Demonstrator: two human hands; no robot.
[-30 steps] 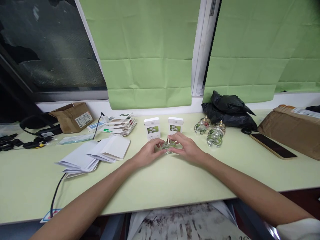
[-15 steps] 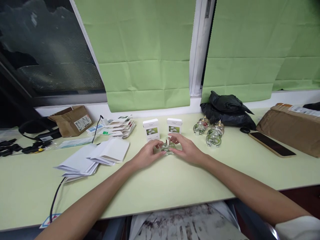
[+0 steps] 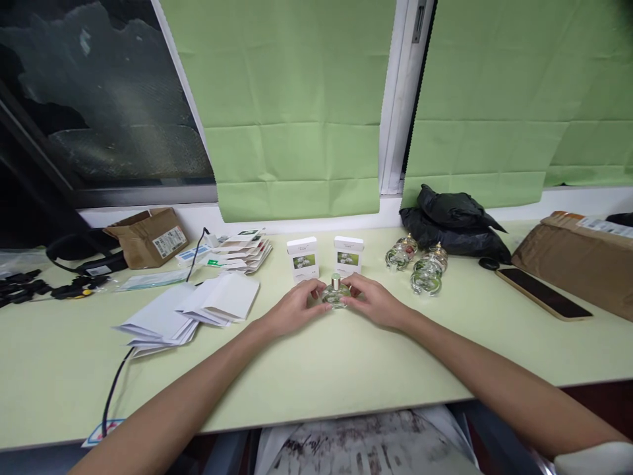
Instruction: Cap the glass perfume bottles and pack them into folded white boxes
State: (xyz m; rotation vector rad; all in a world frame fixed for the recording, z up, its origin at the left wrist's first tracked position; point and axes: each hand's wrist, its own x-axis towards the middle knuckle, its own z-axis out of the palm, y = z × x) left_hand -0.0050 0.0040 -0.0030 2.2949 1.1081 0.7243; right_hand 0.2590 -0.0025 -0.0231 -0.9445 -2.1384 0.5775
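Two hands point(image 3: 295, 306), pale table point(image 3: 297, 376), green blinds point(image 3: 297, 112)

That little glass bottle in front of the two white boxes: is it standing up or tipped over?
The glass bottle is upright: its shiny cap sits on top, pointing up, not sideways.

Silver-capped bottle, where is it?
In the head view, the silver-capped bottle is below centre, slightly right, between left hand and right hand, in front of two white boxes.
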